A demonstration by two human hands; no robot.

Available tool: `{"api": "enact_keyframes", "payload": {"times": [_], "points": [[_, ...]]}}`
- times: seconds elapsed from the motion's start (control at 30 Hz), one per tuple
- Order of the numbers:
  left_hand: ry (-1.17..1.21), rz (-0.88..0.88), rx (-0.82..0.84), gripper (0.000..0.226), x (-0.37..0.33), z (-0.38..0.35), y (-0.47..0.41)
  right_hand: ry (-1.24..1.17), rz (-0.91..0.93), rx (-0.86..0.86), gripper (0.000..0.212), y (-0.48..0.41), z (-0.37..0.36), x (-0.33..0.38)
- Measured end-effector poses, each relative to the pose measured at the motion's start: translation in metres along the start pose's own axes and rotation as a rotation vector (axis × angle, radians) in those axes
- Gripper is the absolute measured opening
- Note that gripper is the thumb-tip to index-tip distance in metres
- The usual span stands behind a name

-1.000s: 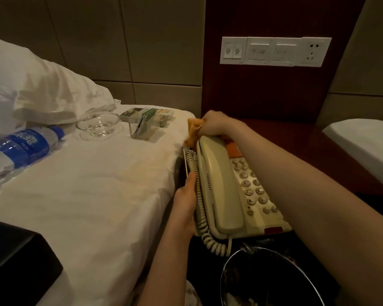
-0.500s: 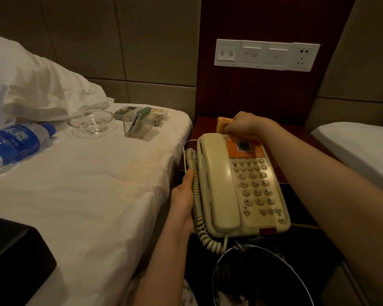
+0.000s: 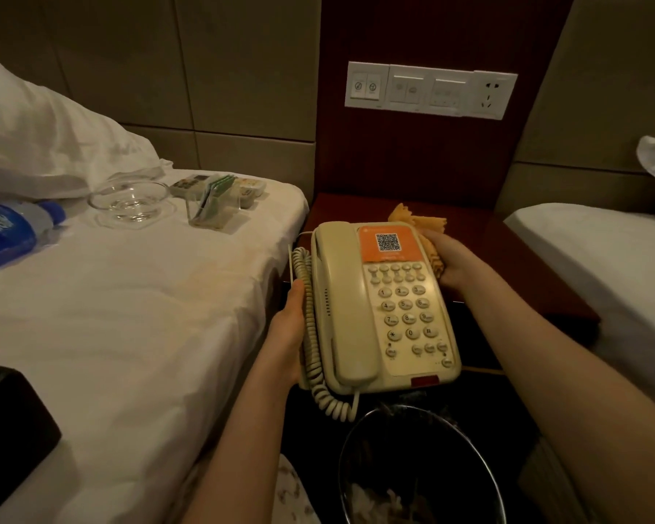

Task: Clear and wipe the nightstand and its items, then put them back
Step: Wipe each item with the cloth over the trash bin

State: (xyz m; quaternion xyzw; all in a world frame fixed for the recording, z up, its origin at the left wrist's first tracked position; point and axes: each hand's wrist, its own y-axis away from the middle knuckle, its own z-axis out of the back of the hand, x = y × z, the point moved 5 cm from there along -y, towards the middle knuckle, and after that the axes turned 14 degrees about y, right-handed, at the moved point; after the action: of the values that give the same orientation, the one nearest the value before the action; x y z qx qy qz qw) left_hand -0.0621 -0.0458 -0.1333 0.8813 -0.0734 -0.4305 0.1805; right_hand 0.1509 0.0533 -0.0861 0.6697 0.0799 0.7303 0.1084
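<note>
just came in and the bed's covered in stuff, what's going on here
A person is wiping a cream corded telephone in front of the dark wooden nightstand. The left hand grips its left edge by the coiled cord. The right hand presses a yellow cloth against its right side. A water bottle, a glass dish and a clear card holder lie on the bed, and a waste bin sits below.
</note>
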Motion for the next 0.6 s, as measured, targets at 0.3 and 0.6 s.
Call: {"api": "enact_keyframes", "payload": {"times": [0.3,0.6], "points": [[0.019,-0.128,-0.044,0.052,-0.006,-0.005,0.0,-0.064,0.062,0.001,0.021,0.014,0.001,-0.015],[0.2,-0.078,-0.006,0.056,-0.014,-0.001,0.008,-0.087,0.1,0.002,0.025,0.069,-0.012,-0.042]]}}
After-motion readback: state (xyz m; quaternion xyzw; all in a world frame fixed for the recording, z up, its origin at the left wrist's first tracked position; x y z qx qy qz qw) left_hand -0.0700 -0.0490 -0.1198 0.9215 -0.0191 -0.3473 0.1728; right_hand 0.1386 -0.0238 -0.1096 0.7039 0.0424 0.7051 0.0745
